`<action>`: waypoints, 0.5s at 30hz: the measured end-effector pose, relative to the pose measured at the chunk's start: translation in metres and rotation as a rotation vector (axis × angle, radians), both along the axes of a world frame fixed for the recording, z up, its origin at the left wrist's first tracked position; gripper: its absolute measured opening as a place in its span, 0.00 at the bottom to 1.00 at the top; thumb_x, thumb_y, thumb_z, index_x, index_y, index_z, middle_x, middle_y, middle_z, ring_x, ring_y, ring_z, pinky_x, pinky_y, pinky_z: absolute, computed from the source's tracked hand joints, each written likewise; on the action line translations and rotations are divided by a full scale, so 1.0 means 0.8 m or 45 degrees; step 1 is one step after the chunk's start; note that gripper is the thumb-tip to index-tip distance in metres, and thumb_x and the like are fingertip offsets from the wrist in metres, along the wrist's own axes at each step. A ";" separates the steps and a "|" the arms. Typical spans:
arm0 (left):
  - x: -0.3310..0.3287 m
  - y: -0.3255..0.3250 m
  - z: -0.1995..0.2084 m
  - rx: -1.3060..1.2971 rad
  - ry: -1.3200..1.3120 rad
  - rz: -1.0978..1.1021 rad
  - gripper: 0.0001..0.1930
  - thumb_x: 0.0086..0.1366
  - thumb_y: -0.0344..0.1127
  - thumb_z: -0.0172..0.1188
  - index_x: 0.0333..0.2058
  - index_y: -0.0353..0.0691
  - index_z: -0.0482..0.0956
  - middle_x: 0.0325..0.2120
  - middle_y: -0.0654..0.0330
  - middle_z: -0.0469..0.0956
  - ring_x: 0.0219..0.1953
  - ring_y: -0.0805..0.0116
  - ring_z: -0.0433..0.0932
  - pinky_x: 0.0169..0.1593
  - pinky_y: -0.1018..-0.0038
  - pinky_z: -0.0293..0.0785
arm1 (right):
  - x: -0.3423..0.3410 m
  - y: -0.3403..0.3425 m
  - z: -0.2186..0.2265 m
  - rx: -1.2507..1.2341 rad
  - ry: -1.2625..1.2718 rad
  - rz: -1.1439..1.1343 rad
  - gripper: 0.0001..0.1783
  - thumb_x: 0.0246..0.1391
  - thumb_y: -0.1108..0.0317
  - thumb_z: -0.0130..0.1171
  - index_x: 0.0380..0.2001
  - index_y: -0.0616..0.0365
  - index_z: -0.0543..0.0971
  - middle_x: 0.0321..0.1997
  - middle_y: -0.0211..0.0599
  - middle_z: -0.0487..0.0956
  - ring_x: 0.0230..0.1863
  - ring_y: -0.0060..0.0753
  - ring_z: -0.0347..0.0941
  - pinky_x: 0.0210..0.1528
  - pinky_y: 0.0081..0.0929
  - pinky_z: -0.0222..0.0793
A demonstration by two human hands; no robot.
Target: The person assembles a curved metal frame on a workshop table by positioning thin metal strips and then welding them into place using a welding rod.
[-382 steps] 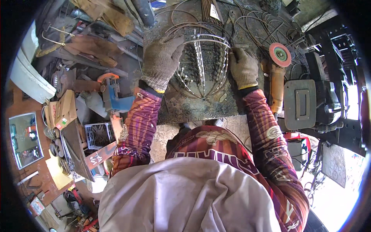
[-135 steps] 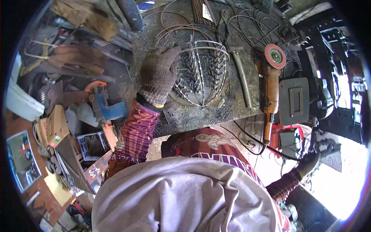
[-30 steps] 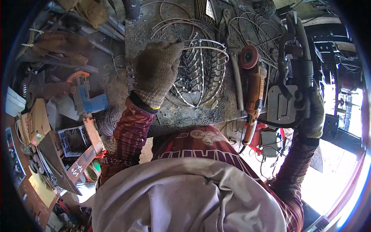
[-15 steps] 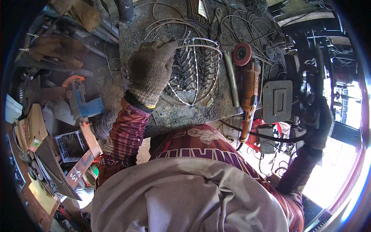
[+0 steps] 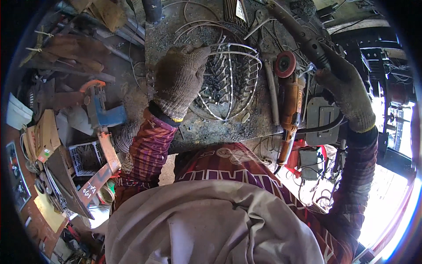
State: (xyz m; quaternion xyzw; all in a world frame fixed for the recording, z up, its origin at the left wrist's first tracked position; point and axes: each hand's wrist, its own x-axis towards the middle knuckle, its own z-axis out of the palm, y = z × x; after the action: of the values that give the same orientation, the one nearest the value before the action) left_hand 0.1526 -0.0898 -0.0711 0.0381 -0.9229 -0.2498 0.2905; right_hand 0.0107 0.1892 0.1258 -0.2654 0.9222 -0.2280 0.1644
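Wire frame [image 5: 231, 83] in left grip [image 5: 181, 80], white crate [image 5: 75, 161], contents unclear

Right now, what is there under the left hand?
The left hand hides the upper left part of the wire frame, which comes out on its right side. The gritty bench shows below. Anything else under the hand is covered, so I cannot tell.

Lettering is carried by an orange grinder [image 5: 292, 103] and striped shirt [image 5: 211, 162]; white characters are borne by a reddish bar [image 5: 100, 179].
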 end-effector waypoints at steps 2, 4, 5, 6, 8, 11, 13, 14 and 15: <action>-0.002 -0.003 -0.002 -0.032 -0.009 0.004 0.14 0.63 0.32 0.66 0.48 0.44 0.86 0.41 0.51 0.86 0.41 0.47 0.84 0.46 0.57 0.81 | 0.003 -0.013 0.000 0.008 -0.108 -0.022 0.36 0.59 0.59 0.62 0.69 0.63 0.70 0.31 0.31 0.79 0.26 0.14 0.69 0.27 0.19 0.67; -0.004 -0.004 -0.003 -0.066 -0.013 0.002 0.14 0.62 0.32 0.66 0.47 0.44 0.86 0.41 0.54 0.86 0.40 0.49 0.84 0.46 0.57 0.81 | 0.001 -0.018 -0.001 0.027 -0.149 -0.055 0.36 0.59 0.59 0.62 0.69 0.63 0.70 0.31 0.31 0.79 0.26 0.14 0.69 0.28 0.19 0.67; -0.002 -0.003 -0.003 -0.044 -0.020 0.008 0.14 0.62 0.32 0.66 0.47 0.45 0.86 0.41 0.54 0.86 0.41 0.48 0.84 0.46 0.57 0.81 | 0.000 -0.019 -0.002 0.042 -0.186 -0.083 0.37 0.59 0.59 0.62 0.69 0.63 0.70 0.31 0.30 0.79 0.26 0.14 0.69 0.28 0.19 0.68; -0.001 -0.003 -0.002 -0.021 -0.028 0.014 0.13 0.62 0.32 0.66 0.46 0.45 0.86 0.42 0.54 0.86 0.41 0.48 0.83 0.46 0.56 0.81 | -0.003 -0.020 -0.004 0.042 -0.189 -0.083 0.37 0.59 0.59 0.62 0.69 0.63 0.70 0.31 0.30 0.79 0.26 0.14 0.69 0.28 0.19 0.68; -0.001 -0.004 -0.003 -0.034 -0.053 0.015 0.13 0.62 0.32 0.66 0.46 0.45 0.86 0.41 0.54 0.86 0.41 0.48 0.83 0.46 0.56 0.80 | -0.009 -0.021 -0.011 0.108 -0.118 0.066 0.37 0.60 0.59 0.61 0.70 0.64 0.69 0.31 0.31 0.79 0.26 0.15 0.71 0.29 0.20 0.70; -0.003 -0.002 -0.005 -0.041 -0.035 0.012 0.13 0.63 0.32 0.65 0.47 0.44 0.86 0.40 0.54 0.86 0.41 0.48 0.83 0.47 0.56 0.80 | -0.007 -0.020 -0.015 0.062 -0.230 0.047 0.36 0.62 0.63 0.64 0.72 0.60 0.69 0.41 0.30 0.81 0.31 0.12 0.69 0.32 0.17 0.69; -0.003 -0.003 -0.008 -0.037 0.004 0.011 0.13 0.63 0.32 0.65 0.47 0.44 0.86 0.39 0.53 0.85 0.41 0.48 0.83 0.47 0.55 0.80 | -0.005 -0.025 -0.015 0.081 -0.161 0.105 0.37 0.62 0.60 0.63 0.71 0.62 0.68 0.41 0.36 0.83 0.33 0.19 0.74 0.36 0.23 0.73; -0.003 -0.003 -0.012 -0.048 0.022 0.015 0.12 0.63 0.32 0.65 0.46 0.45 0.86 0.39 0.53 0.85 0.41 0.48 0.83 0.47 0.55 0.79 | -0.005 -0.026 -0.015 0.100 -0.085 0.157 0.38 0.62 0.56 0.62 0.70 0.65 0.68 0.42 0.43 0.85 0.34 0.26 0.79 0.39 0.29 0.77; -0.003 -0.004 -0.014 -0.060 0.041 0.018 0.12 0.63 0.33 0.65 0.46 0.45 0.86 0.39 0.53 0.85 0.41 0.48 0.83 0.48 0.55 0.79 | -0.007 -0.024 -0.018 0.101 -0.086 0.157 0.38 0.62 0.56 0.62 0.70 0.65 0.68 0.42 0.43 0.85 0.34 0.26 0.79 0.39 0.29 0.77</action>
State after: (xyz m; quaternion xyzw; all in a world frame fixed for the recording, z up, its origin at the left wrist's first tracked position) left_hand 0.1501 -0.0927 -0.0819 0.0338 -0.9234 -0.2265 0.3080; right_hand 0.0054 0.1702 0.1113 -0.3072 0.9064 -0.1897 0.2194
